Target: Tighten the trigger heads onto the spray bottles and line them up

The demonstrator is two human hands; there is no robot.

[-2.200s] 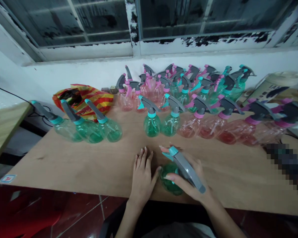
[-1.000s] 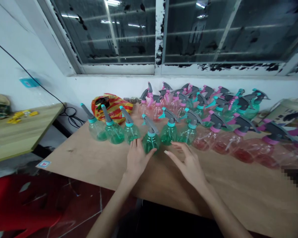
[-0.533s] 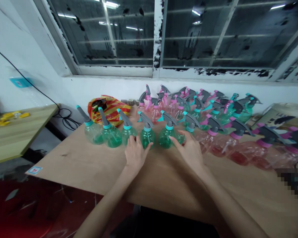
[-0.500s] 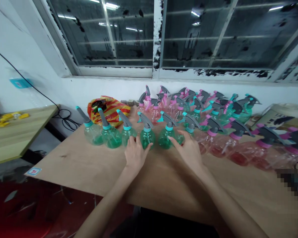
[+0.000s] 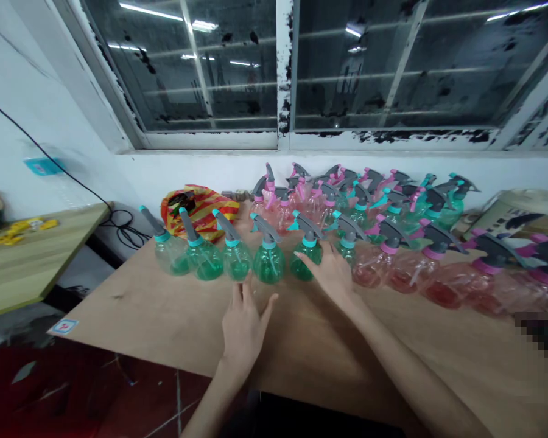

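My left hand (image 5: 244, 322) is open over the bare wood, its fingers pointing up toward a green spray bottle (image 5: 237, 261) and its thumb spread to the right. The fingertips are close to the bottle's base; whether they touch it I cannot tell. My right hand (image 5: 332, 274) is beside another green spray bottle (image 5: 304, 264), its thumb stretched across the front and its fingers at the right side. Behind those fingers stands a further spray bottle (image 5: 347, 249) with a turquoise collar, partly hidden. Between my hands is a spray bottle (image 5: 268, 264) with green liquid.
Pink-collared spray bottles (image 5: 411, 271) continue the front row rightward. More pink and turquoise spray bottles crowd together behind, near the wall. A red-and-yellow striped bag (image 5: 205, 210) lies at the back left of the wooden table (image 5: 155, 322). A side table (image 5: 36, 261) holds yellow pieces.
My left hand has drawn back toward me from the bottles and its fingers have straightened. My right hand has shifted slightly left, its thumb now further across the green bottle.
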